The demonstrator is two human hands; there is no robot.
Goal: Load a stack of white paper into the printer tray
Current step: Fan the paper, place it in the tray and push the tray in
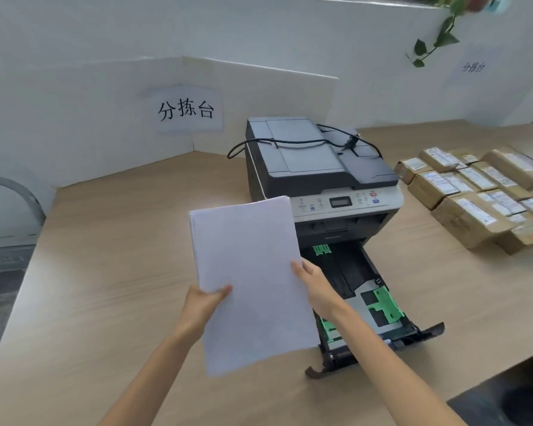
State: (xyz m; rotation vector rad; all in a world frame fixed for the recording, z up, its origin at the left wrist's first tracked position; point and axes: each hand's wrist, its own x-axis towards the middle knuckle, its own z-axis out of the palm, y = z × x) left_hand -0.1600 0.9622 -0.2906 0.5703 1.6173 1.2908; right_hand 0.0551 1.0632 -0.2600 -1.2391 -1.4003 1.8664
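A stack of white paper [250,281] is held up above the wooden table, just left of the printer's pulled-out tray. My left hand [205,301] grips the stack's left edge, thumb on top. My right hand [313,284] grips its right edge. The grey printer [317,176] stands behind the paper. Its black tray [373,273] is drawn out toward me, with green guides inside and no paper visible in it. The stack covers the tray's left side.
Several brown cardboard parcels [477,195] lie on the table [105,272] to the right of the printer. A black cable [308,144] drapes over the printer lid. White partition boards stand behind. The table's edge drops off at the lower right.
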